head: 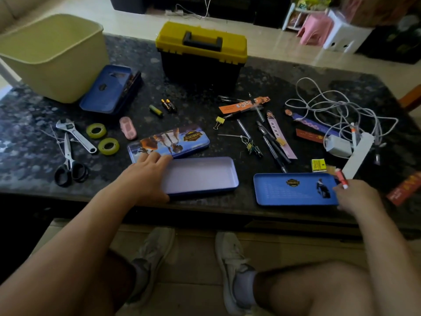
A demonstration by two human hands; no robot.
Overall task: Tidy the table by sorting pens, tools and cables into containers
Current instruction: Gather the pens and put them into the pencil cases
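Left hand: the left hand (148, 176) lies spread and flat over the left end of the open, pale-lined blue metal pencil tin (200, 175), fingers reaching its far rim, holding nothing closed.
Right hand: the right hand (355, 195) grips the right end of the flat blue tin lid (293, 189) and also pinches a small red-and-white marker (341, 178) between its fingers.
Tin lid: it lies near the front edge of the dark speckled stone worktop (262, 80), well apart from the open tin.
Second tin: a closed blue pencil tin with a printed picture lid (169, 142) sits just behind the open one, touching the left fingertips.
Third tin: another blue tin (110, 90) leans against the pale yellow plastic bin (52, 53) at the far left.
Toolbox: a black plastic toolbox with a yellow lid and black handle (201, 55) stands shut at the far middle.
Tools: a silver adjustable wrench (75, 134) and black-handled scissors (68, 166) lie side by side at the left, with two yellow-green tape rolls (102, 139) just beside them.
Pens: several dark pens (271, 142) lie scattered in the middle right, mixed with paper bookmarks (281, 135) and a yellow binder clip (219, 120).
Batteries: three small batteries (165, 106) lie in front of the toolbox.
Cables: tangled white cables (337, 108) sprawl at the right, beside a white charger block (337, 145) and a white power strip (357, 156).
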